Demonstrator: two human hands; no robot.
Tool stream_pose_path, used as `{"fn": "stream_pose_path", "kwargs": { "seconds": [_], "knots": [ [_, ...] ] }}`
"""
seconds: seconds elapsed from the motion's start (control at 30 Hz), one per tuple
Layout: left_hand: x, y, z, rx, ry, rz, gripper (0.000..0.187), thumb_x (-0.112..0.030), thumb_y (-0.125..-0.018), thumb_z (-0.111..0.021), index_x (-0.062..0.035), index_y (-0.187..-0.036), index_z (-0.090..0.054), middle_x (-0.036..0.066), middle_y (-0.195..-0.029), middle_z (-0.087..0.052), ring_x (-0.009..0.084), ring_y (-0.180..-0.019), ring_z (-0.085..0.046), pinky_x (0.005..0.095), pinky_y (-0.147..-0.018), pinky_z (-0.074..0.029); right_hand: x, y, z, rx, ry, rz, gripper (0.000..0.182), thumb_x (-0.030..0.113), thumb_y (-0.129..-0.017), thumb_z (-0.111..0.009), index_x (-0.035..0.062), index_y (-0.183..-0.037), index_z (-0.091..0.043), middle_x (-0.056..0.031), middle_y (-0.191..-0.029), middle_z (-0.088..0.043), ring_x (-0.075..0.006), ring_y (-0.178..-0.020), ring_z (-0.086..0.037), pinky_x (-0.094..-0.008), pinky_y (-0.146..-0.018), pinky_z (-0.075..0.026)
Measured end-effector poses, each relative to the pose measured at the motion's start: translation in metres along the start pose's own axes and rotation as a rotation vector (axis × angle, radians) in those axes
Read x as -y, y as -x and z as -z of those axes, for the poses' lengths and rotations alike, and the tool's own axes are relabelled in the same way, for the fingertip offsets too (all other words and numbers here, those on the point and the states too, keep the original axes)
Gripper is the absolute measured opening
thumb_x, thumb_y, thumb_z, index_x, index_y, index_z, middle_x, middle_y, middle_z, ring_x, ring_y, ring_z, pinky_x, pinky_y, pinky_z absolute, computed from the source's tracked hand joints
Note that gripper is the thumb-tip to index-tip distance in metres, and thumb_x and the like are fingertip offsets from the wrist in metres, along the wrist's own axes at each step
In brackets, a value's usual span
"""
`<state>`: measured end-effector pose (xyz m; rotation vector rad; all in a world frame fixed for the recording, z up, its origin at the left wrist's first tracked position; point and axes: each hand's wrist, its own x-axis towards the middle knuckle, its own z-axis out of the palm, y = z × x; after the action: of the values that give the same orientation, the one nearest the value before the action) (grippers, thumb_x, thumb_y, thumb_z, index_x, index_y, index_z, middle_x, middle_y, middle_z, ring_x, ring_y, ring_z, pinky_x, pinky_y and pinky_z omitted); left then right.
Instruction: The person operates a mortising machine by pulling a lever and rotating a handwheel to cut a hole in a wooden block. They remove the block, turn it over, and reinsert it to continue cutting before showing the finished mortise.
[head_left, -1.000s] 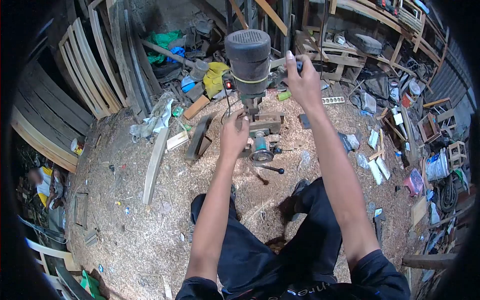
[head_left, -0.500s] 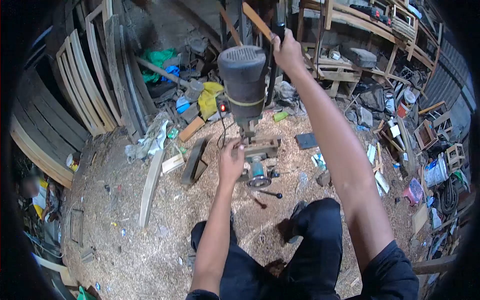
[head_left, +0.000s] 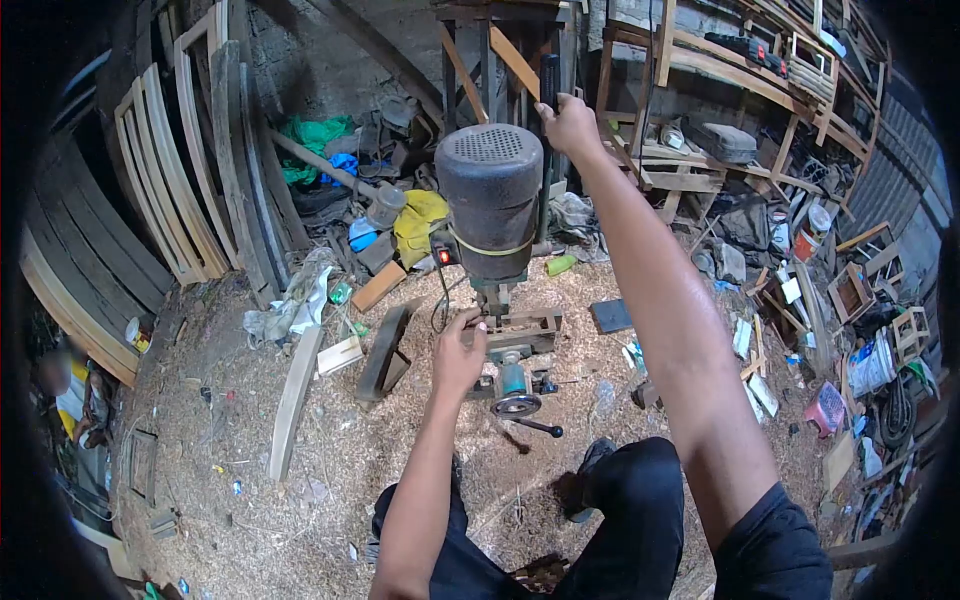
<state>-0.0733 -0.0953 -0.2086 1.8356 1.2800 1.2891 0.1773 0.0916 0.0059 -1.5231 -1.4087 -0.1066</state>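
A drill-press-like woodworking machine with a dark, vented motor housing [head_left: 490, 200] stands in front of me. My right hand [head_left: 572, 125] is closed round its black lever handle [head_left: 550, 80], up and to the right of the motor. Below the motor, a wooden piece [head_left: 530, 320] sits in the vise area, beside the tool's tip. At the left end of that area is my left hand [head_left: 460, 355], fingers curled together near the tip; what they grip is hidden. A green vise body with a round handwheel [head_left: 517, 405] and a black-knobbed crank [head_left: 540, 428] faces me.
Wood shavings [head_left: 300, 520] cover the floor. Left of the machine lie a long curved board [head_left: 297, 400] and a dark wooden piece [head_left: 385, 355]. Boards [head_left: 165, 180] lean at the left; scrap wood and a pink basket [head_left: 827, 410] lie right. Another person [head_left: 80, 400] is at the far left.
The view has shifted, so the machine and floor appear lower in the frame. My right hand stays on the lever and my left hand stays by the wood; their grips look unchanged.
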Motion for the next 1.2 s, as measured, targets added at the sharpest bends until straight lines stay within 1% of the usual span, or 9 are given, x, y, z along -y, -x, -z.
{"fn": "stream_pose_path", "kwargs": {
  "seconds": [0.2, 0.4, 0.43, 0.63, 0.7, 0.8, 0.97, 1.0, 1.2],
  "knots": [
    [0.012, 0.013, -0.004, 0.051, -0.079, 0.056, 0.03, -0.017, -0.088, -0.06, -0.0003, -0.113, -0.063, 0.022, -0.104, -0.067, 0.0367, -0.101, -0.064, 0.0395, -0.09, -0.048, -0.021, 0.043, 0.004, -0.014, -0.115, 0.079, 0.031, 0.024, -0.088, -0.066, -0.0039, -0.102, -0.064, -0.0272, -0.095, -0.066, -0.0428, -0.099, -0.061, -0.0469, -0.085, -0.048],
    [0.047, 0.041, -0.021, 0.211, -0.176, 0.134, 0.034, -0.019, -0.088, -0.06, -0.0019, -0.118, -0.061, 0.023, -0.109, -0.065, 0.0347, -0.103, -0.063, 0.0387, -0.089, -0.048, -0.075, 0.157, -0.013, -0.314, -0.179, 0.081, 0.035, 0.019, -0.087, -0.062, -0.0068, -0.111, -0.057, -0.0252, -0.099, -0.063, -0.0426, -0.094, -0.06, -0.0459, -0.084, -0.047],
    [0.07, 0.05, -0.031, 0.169, -0.212, 0.013, 0.039, -0.018, -0.087, -0.059, -0.0001, -0.121, -0.058, 0.024, -0.11, -0.065, 0.0359, -0.102, -0.063, 0.0398, -0.09, -0.049, -0.089, 0.191, -0.019, -0.228, -0.216, -0.027, 0.034, 0.019, -0.088, -0.062, -0.0068, -0.11, -0.057, -0.0253, -0.1, -0.063, -0.0422, -0.094, -0.06, -0.046, -0.084, -0.047],
    [0.08, 0.085, -0.056, 0.36, -0.33, 0.164, 0.052, -0.021, -0.086, -0.059, 0.0027, -0.132, -0.047, 0.028, -0.125, -0.056, 0.0427, -0.117, -0.054, 0.0464, -0.102, -0.043, -0.126, 0.287, -0.028, 0.073, -0.211, -0.273, 0.032, 0.015, -0.088, -0.06, -0.0045, -0.113, -0.056, -0.0235, -0.102, -0.063, -0.0404, -0.095, -0.061, -0.0453, -0.085, -0.047],
    [0.048, 0.076, -0.051, 0.39, -0.363, 0.263, 0.047, -0.021, -0.089, -0.057, 0.0009, -0.13, -0.049, 0.028, -0.128, -0.054, 0.0418, -0.118, -0.054, 0.0479, -0.101, -0.043, -0.121, 0.272, -0.027, 0.003, -0.238, -0.125, 0.032, 0.014, -0.089, -0.059, -0.0038, -0.115, -0.055, -0.0227, -0.102, -0.064, -0.0395, -0.096, -0.061, -0.0454, -0.086, -0.047],
    [0.009, 0.04, -0.036, -0.043, -0.144, 0.136, 0.04, -0.018, -0.092, -0.054, -0.0004, -0.128, -0.05, 0.026, -0.131, -0.052, 0.038, -0.121, -0.052, 0.0461, -0.103, -0.041, -0.085, 0.215, -0.003, -0.04, -0.358, -0.038, 0.033, 0.012, -0.091, -0.056, -0.0031, -0.121, -0.054, -0.0223, -0.107, -0.063, -0.0375, -0.099, -0.062, -0.045, -0.088, -0.048],
    [-0.051, -0.046, 0.003, -0.454, -0.046, -0.287, 0.044, -0.02, -0.096, -0.05, 0.0019, -0.134, -0.043, 0.023, -0.133, -0.048, 0.0374, -0.125, -0.045, 0.0445, -0.107, -0.033, -0.026, 0.122, 0.016, -0.116, -0.342, 0.202, 0.044, 0.017, -0.096, -0.049, -0.0025, -0.135, -0.046, -0.0259, -0.134, -0.05, -0.0379, -0.125, -0.05, -0.0397, -0.107, -0.037],
    [-0.058, -0.064, 0.005, -0.476, -0.064, -0.354, 0.045, -0.02, -0.096, -0.05, 0.0022, -0.134, -0.043, 0.023, -0.134, -0.048, 0.0378, -0.125, -0.045, 0.0447, -0.108, -0.032, -0.019, 0.106, 0.013, -0.047, -0.353, 0.213, 0.048, 0.021, -0.099, -0.045, -0.0024, -0.14, -0.039, -0.0272, -0.142, -0.042, -0.0385, -0.135, -0.038, -0.0392, -0.112, -0.03],
    [-0.078, -0.108, 0.005, -0.447, -0.074, -0.439, 0.049, -0.027, -0.1, -0.043, 0.005, -0.136, -0.039, 0.024, -0.139, -0.042, 0.036, -0.132, -0.038, 0.0422, -0.112, -0.027, -0.026, 0.056, -0.019, 0.037, -0.261, 0.287, 0.052, 0.029, -0.102, -0.04, -0.0018, -0.143, -0.032, -0.0292, -0.147, -0.032, -0.0433, -0.137, -0.03, -0.0424, -0.113, -0.028]
  ]
}}
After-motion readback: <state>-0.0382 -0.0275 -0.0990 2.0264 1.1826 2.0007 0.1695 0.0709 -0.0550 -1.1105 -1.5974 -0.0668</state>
